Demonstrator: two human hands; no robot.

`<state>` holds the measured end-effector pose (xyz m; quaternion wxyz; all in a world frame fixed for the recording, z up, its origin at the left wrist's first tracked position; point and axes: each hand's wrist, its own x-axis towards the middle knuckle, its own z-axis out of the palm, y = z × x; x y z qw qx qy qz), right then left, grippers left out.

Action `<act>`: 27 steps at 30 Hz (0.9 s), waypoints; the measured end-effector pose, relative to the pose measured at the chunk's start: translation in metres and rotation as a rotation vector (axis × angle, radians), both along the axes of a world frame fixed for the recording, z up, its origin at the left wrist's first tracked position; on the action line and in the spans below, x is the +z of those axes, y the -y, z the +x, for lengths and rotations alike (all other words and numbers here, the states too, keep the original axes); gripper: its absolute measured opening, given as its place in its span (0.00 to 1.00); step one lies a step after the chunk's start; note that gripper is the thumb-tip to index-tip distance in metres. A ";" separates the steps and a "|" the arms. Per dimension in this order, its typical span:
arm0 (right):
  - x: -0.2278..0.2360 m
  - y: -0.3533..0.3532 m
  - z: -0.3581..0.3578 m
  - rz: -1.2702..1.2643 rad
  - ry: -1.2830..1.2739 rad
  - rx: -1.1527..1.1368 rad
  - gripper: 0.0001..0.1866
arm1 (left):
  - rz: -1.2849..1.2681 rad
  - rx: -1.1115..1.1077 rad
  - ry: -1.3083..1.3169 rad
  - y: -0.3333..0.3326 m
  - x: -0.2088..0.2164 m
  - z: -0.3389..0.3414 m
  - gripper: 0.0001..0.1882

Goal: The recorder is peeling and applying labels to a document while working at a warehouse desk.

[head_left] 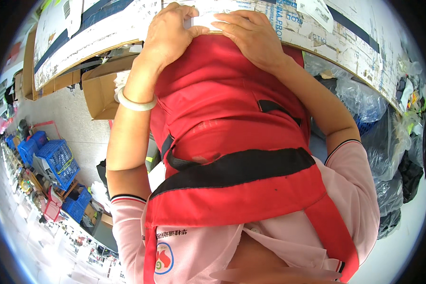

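Note:
A small flat white piece (206, 20) lies at the near edge of the worktable, between my two hands. It looks like paper or thin sheet, though its kind cannot be told. My left hand (171, 34) is closed on its left side, with thumb and bent fingers around the edge. On the other side, my right hand (253, 38) pinches the right edge, its longer fingers reaching over the top. Parts of the piece are hidden under the fingers. Just below the hands, a red apron (222, 104) touches the table edge.
The worktable (113, 26) has a worn white covering with dark tape strips. An open cardboard box (99, 92) stands under it at left. Blue plastic crates (59, 161) are on the floor further left. Clear plastic bags (364, 102) crowd the right side below the table.

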<state>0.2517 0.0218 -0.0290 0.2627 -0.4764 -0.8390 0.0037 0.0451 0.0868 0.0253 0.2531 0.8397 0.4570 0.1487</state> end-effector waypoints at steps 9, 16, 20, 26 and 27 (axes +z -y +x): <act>0.000 -0.002 -0.001 -0.028 -0.099 0.007 0.14 | -0.402 0.038 0.059 -0.012 0.016 0.008 0.14; 0.010 0.001 -0.003 -0.028 -0.105 0.008 0.13 | -0.529 0.179 0.335 -0.010 0.000 0.000 0.16; 0.013 0.001 -0.003 -0.040 -0.132 0.014 0.13 | -0.039 0.083 -0.083 0.005 0.012 0.020 0.18; 0.011 0.001 -0.001 -0.020 -0.106 0.008 0.14 | 0.001 0.027 0.014 0.000 0.010 0.018 0.17; 0.012 0.001 -0.002 -0.019 -0.107 0.007 0.14 | -0.202 0.059 0.078 -0.005 0.008 0.012 0.16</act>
